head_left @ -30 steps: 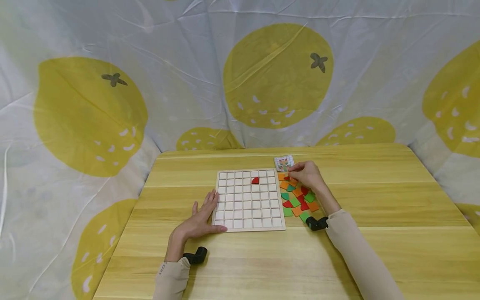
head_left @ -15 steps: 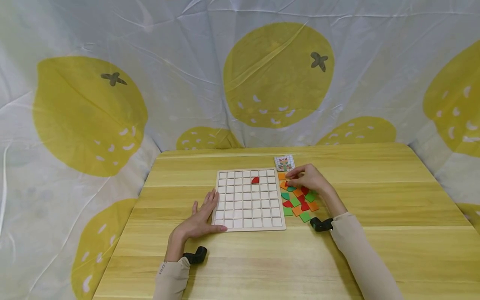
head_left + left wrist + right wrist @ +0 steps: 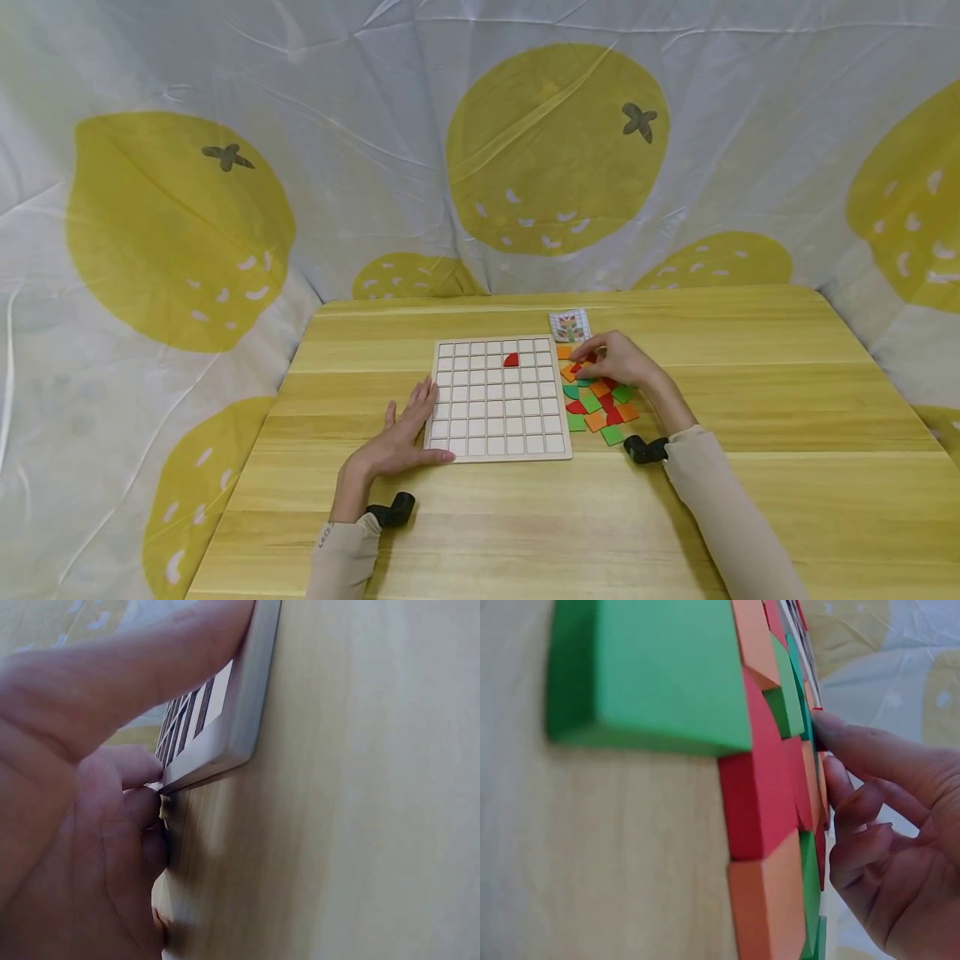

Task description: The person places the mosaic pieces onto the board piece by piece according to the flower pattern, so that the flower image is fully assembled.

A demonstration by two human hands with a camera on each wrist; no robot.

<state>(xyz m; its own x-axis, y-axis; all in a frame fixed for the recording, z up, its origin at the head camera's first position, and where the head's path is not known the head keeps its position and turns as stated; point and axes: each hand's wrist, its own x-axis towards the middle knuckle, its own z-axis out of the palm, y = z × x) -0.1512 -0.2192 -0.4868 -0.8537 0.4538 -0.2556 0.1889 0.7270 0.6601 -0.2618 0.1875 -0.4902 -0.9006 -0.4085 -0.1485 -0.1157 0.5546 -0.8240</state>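
A square wooden grid board (image 3: 513,421) lies on the table with one red quarter-circle tile (image 3: 511,361) in an upper cell. My left hand (image 3: 393,446) is spread at its lower left corner. The thumb rests on the front rim and the fingers touch the left side; the left wrist view shows the board corner (image 3: 232,742) between them. At the upper part of the tile pile, my right hand (image 3: 618,360) pinches a red tile (image 3: 576,367) between thumb and index finger, mostly hidden by the fingertips. In the right wrist view, the right hand's (image 3: 892,817) other fingers are curled.
Right of the board lies a loose pile of green, orange, red and teal tiles, including a green square tile (image 3: 612,434) near the front. A small printed pattern card (image 3: 570,326) is behind the pile. A lemon-print cloth (image 3: 555,150) hangs behind the table (image 3: 480,533).
My right hand has shifted from beside the card slightly toward me, lower over the pile, and a red tile has moved with its fingertips. The left hand and the board stay put.
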